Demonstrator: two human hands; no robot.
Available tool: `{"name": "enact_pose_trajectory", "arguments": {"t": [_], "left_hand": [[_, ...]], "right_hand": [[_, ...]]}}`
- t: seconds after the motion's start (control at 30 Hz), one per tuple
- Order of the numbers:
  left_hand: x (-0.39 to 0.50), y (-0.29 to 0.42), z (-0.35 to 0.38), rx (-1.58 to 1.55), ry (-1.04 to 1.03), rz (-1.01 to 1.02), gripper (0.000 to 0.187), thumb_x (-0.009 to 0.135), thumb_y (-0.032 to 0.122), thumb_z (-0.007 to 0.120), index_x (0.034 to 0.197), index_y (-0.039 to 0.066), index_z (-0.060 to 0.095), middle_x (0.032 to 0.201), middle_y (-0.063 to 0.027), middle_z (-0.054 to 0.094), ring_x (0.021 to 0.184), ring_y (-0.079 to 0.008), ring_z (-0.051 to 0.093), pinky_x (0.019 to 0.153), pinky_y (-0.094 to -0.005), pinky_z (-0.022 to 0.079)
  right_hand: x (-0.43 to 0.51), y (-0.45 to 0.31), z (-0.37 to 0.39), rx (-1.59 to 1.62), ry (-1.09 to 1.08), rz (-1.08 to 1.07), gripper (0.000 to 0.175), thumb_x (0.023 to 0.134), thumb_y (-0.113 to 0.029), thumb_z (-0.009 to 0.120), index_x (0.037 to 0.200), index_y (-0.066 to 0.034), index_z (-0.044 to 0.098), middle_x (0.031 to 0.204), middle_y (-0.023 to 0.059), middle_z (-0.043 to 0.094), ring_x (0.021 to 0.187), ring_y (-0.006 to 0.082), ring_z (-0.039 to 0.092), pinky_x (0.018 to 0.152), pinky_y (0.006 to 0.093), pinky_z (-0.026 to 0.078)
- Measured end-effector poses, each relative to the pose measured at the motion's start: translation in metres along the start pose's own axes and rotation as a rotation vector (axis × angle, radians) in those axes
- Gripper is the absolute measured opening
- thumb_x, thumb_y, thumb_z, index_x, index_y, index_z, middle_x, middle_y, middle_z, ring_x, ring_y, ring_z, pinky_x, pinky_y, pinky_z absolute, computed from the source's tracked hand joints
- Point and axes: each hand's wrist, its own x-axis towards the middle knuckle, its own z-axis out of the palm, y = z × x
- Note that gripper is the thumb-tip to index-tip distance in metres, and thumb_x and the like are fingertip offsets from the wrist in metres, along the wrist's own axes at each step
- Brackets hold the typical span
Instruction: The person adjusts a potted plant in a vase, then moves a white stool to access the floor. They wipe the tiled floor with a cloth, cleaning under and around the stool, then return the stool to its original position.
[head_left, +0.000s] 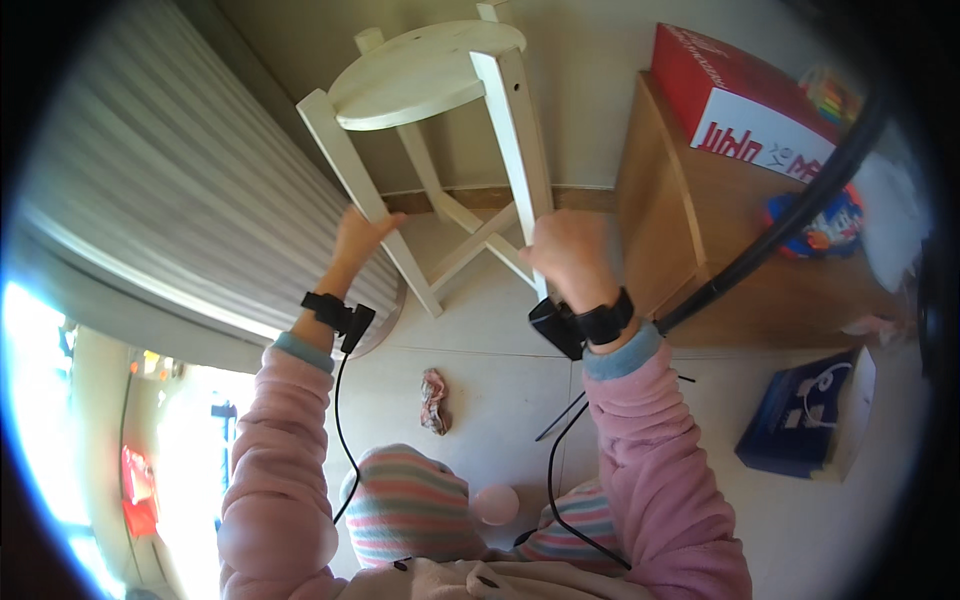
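Note:
A white-painted wooden stool (431, 71) with a round seat and crossed braces stands in front of me by the wall. My left hand (360, 238) is around its left front leg, the thumb showing on the inner side. Around the lower part of the right front leg is my right hand (568, 246), slightly blurred, its fingers mostly hidden. I cannot tell whether every foot of the stool touches the floor. Black straps with small cabled devices sit on both wrists.
A pale ribbed curved surface (187, 165) rises close on the left. At right, a wooden cabinet (660, 202) carries a red box (739, 82) and a blue toy (817, 221). A black pole (765, 232) crosses before it. Crumpled cloth (433, 401) and a dark blue box (799, 420) lie on the floor.

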Motion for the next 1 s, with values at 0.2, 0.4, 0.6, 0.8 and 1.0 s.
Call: {"name": "enact_pose_trajectory", "arguments": {"t": [0.2, 0.4, 0.6, 0.8, 1.0], "left_hand": [[-0.016, -0.009, 0.004, -0.263, -0.197, -0.277, 0.023, 0.083, 0.026, 0.076, 0.091, 0.006, 0.065, 0.078, 0.0014, 0.06, 0.068, -0.0089, 0.059, 0.058, -0.0259, 0.049], [-0.013, -0.005, 0.004, -0.282, -0.28, -0.293, 0.029, 0.085, 0.033, 0.075, 0.094, 0.007, 0.064, 0.085, 0.0013, 0.061, 0.075, -0.0088, 0.059, 0.063, -0.0254, 0.05], [-0.009, -0.001, 0.018, -0.198, -0.246, -0.167, 0.041, 0.082, 0.034, 0.076, 0.104, 0.001, 0.065, 0.087, -0.0079, 0.068, 0.074, -0.0187, 0.064, 0.068, -0.0313, 0.053], [-0.025, -0.01, 0.023, -0.098, -0.138, -0.012, 0.054, 0.078, 0.034, 0.078, 0.115, 0.0, 0.059, 0.091, -0.019, 0.07, 0.085, -0.0355, 0.069, 0.079, -0.0403, 0.054], [-0.032, -0.027, 0.032, -0.108, -0.13, -0.039, 0.051, 0.078, 0.036, 0.078, 0.108, 0.001, 0.058, 0.093, -0.0201, 0.07, 0.088, -0.0356, 0.069, 0.078, -0.0395, 0.055]], "right_hand": [[0.03, 0.009, -0.014, 0.227, 0.118, 0.179, 0.046, 0.077, -0.047, 0.072, 0.101, -0.0081, 0.068, 0.086, 0.016, 0.071, 0.084, 0.0365, 0.069, 0.072, 0.046, 0.054], [0.047, 0.023, 0.008, 0.346, 0.137, 0.106, 0.047, 0.078, -0.048, 0.072, 0.087, -0.0012, 0.071, 0.082, 0.0206, 0.07, 0.08, 0.0382, 0.068, 0.069, 0.0436, 0.053], [0.045, 0.036, -0.005, 0.423, 0.065, 0.139, 0.043, 0.077, -0.045, 0.072, 0.086, -0.0032, 0.075, 0.075, 0.0145, 0.071, 0.072, 0.03, 0.07, 0.065, 0.039, 0.053], [0.035, 0.022, 0.0, 0.393, 0.121, 0.224, 0.041, 0.077, -0.041, 0.074, 0.093, -0.0029, 0.074, 0.082, 0.013, 0.073, 0.076, 0.0286, 0.07, 0.069, 0.0373, 0.054], [0.035, 0.024, 0.012, 0.448, 0.199, 0.227, 0.043, 0.079, -0.036, 0.076, 0.097, 0.0022, 0.07, 0.085, 0.0163, 0.072, 0.077, 0.0285, 0.07, 0.07, 0.0354, 0.054]]}}
